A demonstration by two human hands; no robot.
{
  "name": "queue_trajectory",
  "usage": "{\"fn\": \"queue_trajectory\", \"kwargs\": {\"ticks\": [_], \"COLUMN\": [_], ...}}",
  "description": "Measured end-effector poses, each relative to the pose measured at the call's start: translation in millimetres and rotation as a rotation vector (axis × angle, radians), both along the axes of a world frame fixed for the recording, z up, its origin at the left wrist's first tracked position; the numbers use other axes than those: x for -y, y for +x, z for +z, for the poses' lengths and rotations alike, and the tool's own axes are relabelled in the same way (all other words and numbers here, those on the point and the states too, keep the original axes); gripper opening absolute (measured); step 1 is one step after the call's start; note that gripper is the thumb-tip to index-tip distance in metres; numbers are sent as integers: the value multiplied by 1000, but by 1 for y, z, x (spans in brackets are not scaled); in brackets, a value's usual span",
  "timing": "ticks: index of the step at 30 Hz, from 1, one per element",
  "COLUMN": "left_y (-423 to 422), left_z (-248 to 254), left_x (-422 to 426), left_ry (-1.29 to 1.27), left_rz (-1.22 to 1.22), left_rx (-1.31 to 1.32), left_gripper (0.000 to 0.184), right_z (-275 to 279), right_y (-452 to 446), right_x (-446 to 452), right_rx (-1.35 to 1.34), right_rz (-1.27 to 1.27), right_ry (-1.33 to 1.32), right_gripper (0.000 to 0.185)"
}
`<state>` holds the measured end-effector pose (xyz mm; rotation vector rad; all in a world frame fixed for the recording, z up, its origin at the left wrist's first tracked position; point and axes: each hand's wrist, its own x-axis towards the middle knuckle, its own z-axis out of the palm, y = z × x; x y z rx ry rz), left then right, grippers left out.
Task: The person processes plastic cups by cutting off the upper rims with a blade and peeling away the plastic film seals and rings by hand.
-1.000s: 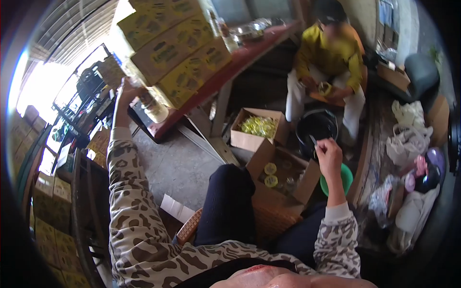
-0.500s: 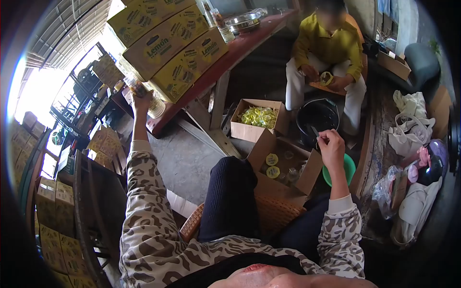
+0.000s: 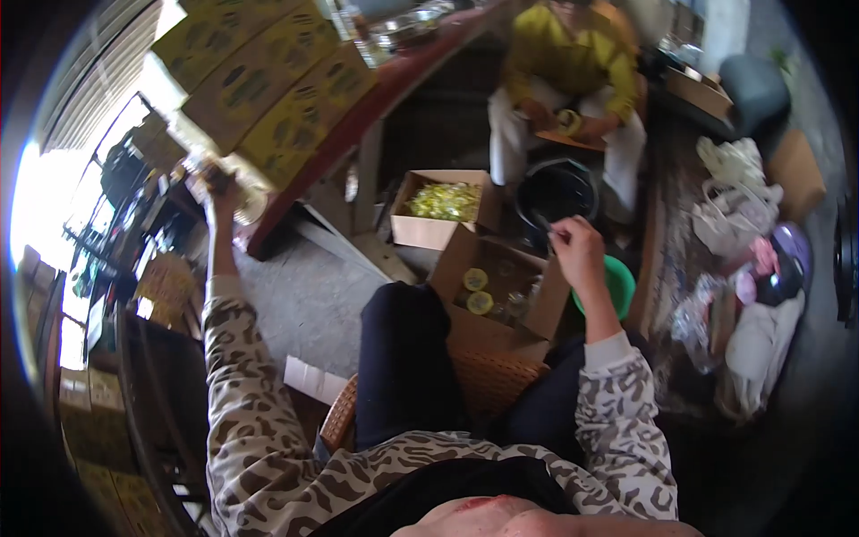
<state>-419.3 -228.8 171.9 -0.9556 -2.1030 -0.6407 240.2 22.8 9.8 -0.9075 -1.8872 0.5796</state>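
Clear container (image 3: 191, 170) grasped in left hand (image 3: 220, 184) near ridged, pale stack (image 3: 253, 205); thin dark tool (image 3: 542, 221) pinched in right hand (image 3: 578, 248)

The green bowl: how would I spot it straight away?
Find the seated person in yellow, then the black bucket by their feet. Nearer the camera, partly behind the wearer's right forearm, sits the round bowl: bright green, unlike the dark bucket.

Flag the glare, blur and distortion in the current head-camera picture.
Head view: glare washes out the opening at the far left; blur smears the print on the stacked yellow cartons and softens the left hand; deep shadow lies under the red table; wide-angle distortion bends the scene, with the corners dark.
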Motion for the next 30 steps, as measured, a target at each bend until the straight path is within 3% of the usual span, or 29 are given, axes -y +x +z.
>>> {"fn": "queue_trajectory", "kwargs": {"ticks": [2, 5, 6, 8, 10, 11, 13, 16, 20, 30], "left_y": [-38, 96, 129, 213, 282, 320, 380, 425, 459, 455], "left_z": [-4, 12, 12, 15, -7, -15, -32, -84, -130, -176], "left_x": [8, -3, -8, -24, -56, -77, -107, -158, -202, -232], "left_ry": [-127, 465, 503, 431, 388, 388, 53, -104, -283, -388], "left_rz": [135, 197, 184, -16, -245, -619, -666, -949, -1078, -1130], "left_rx": [-141, -76, -299, -452, -165, 47, -114, 229, 230, 373], "left_gripper": [73, 100, 82, 69, 55, 43, 31, 29, 26, 14], "right_z": [-6, -5, -6, -8, -12, -13, -16, -18, -15, -21], "right_y": [4, 9, 9, 5, 1, -2, -4, -1, 6, -1], "right_x": [0, -1, -1, -9, -15, -15, -17, -14, -12, -17], "right_rx": [28, 63, 64, 10, -17, -78, -79, -75, 185, 401], "right_rz": [-36, -68, -93, -71, -33, 0, 16, -5, -36, 88], "right_ry": [-2, -54, -58, -97, -146, -201, -276, -359, -84, -11], "right_gripper": [10, 13, 13, 13, 14, 14, 16, 15, 5, 10]}}
